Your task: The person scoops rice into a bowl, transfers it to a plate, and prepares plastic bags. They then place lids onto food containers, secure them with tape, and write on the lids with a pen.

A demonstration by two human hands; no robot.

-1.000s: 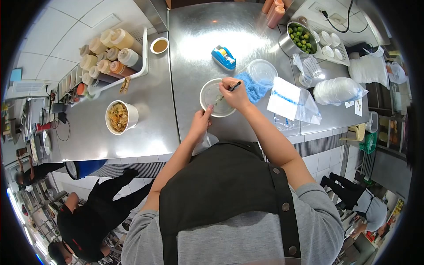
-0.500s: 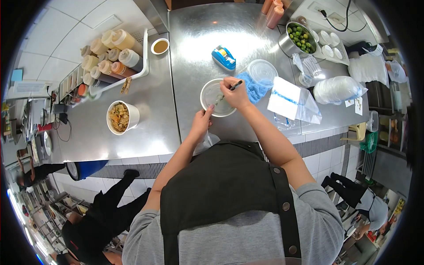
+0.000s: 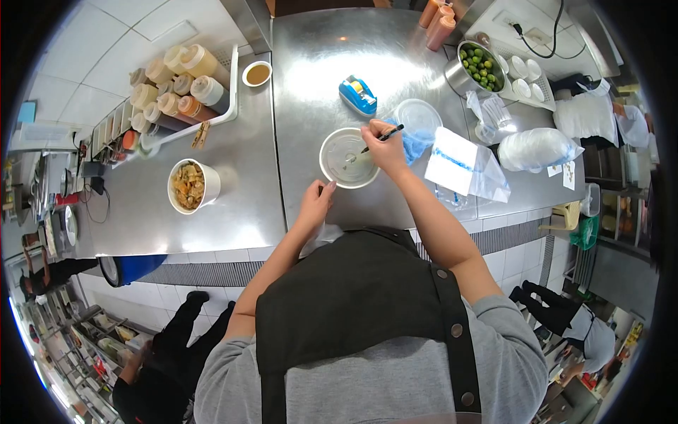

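In my right hand [image 3: 385, 150] is a black marker pen [image 3: 400, 128], its tip over the clear lid [image 3: 346, 150] of a round white tub [image 3: 327, 172]. Small dark marks show on that lid. Curled fingers of my left hand [image 3: 316, 203] are at the tub's lower left rim; a small dark thing shows between them, too small to name. Right of the tub lies a crumpled blue cloth [image 3: 418, 143], partly under a loose clear lid [image 3: 421, 116]. Beyond the tub sits a blue tape dispenser [image 3: 358, 95].
At left stand a white tub of food [image 3: 212, 189], a bowl of brown sauce [image 3: 257, 73] and a rack of squeeze bottles [image 3: 233, 92]. Toward the right are plastic bags [image 3: 452, 161], a pot of green limes [image 3: 462, 79] and wrapped cups [image 3: 537, 146]. Other people stand around the kitchen.
My right hand has moved slightly right and the pen leans over further. My left hand has slid a little down and left, its thumb now off the lid's top.
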